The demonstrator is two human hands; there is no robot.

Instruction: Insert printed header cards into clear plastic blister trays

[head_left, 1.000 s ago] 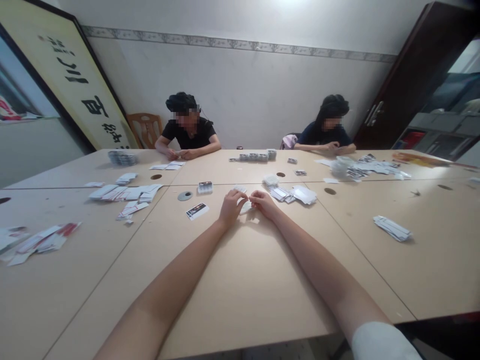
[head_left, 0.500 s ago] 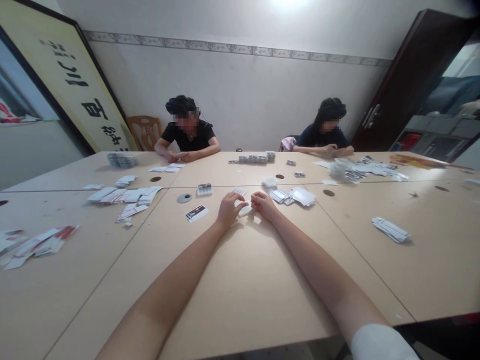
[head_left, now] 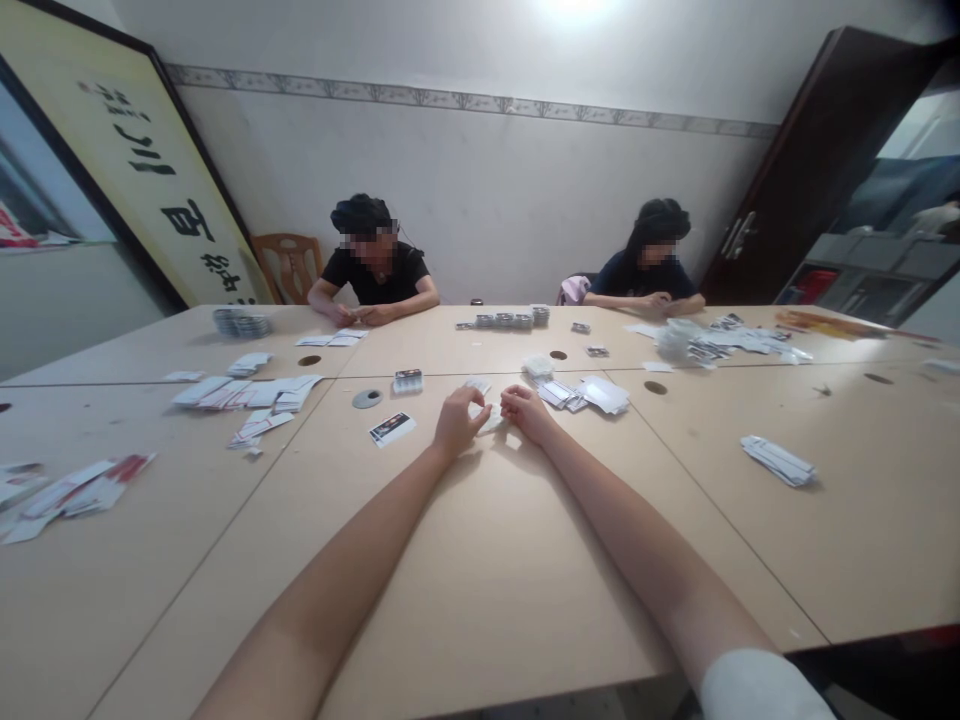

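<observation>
My left hand (head_left: pixel 459 420) and my right hand (head_left: pixel 527 412) meet over the middle of a wide beige table (head_left: pixel 480 560). Together they pinch a small white piece of card or packaging (head_left: pixel 493 419), which is mostly hidden by the fingers. A flat black-and-white printed card (head_left: pixel 392 429) lies just left of my left hand. A loose heap of white and printed flat cards (head_left: pixel 581 392) sits just beyond my right hand. A small folded box (head_left: pixel 408 380) stands farther back on the left.
Two people sit at the far side, a person in black (head_left: pixel 373 275) and a person in dark blue (head_left: pixel 646 275), both handling cards. Card piles lie at left (head_left: pixel 247 392), far left (head_left: pixel 71 485) and right (head_left: pixel 777 460). A grey disc (head_left: pixel 367 399) lies near a cable hole.
My hands stay together on the small white piece, with slight finger shifts. The view has tilted down a little, so everything sits marginally lower and leftward.
</observation>
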